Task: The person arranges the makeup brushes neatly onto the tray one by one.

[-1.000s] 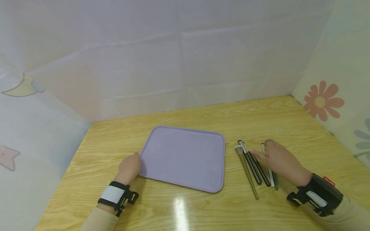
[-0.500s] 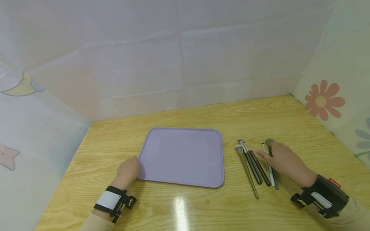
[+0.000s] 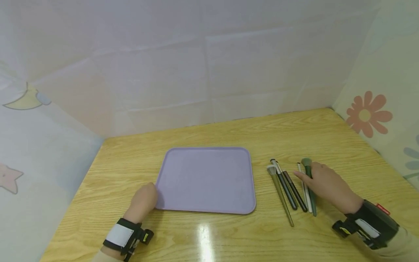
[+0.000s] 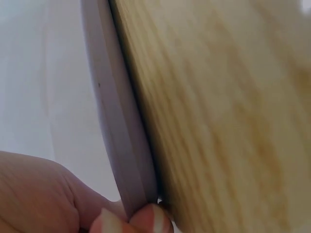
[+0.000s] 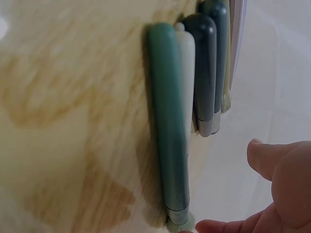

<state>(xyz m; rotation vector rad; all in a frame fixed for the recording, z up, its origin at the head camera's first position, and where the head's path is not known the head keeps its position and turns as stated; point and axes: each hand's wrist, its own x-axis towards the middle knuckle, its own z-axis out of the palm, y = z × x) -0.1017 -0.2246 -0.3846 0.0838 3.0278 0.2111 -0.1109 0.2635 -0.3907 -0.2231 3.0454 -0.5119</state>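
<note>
1. On the wooden table (image 3: 229, 233), the purple tray (image 3: 206, 178) now sits squarer to me than a second ago — my left hand (image 3: 144, 202) pinches its near-left corner.
2. My right hand (image 3: 327, 183) has slid back slightly, fingers relaxed, resting over the green brush (image 3: 309, 182).
3. The makeup brushes (image 3: 288, 189) lie right of the tray, side by side — long axes running away from me, bristles at the far end.

Makeshift recording booth; wooden table (image 3: 229, 233) walled by taped white sheets (image 3: 209, 65) with cartoon prints
</note>
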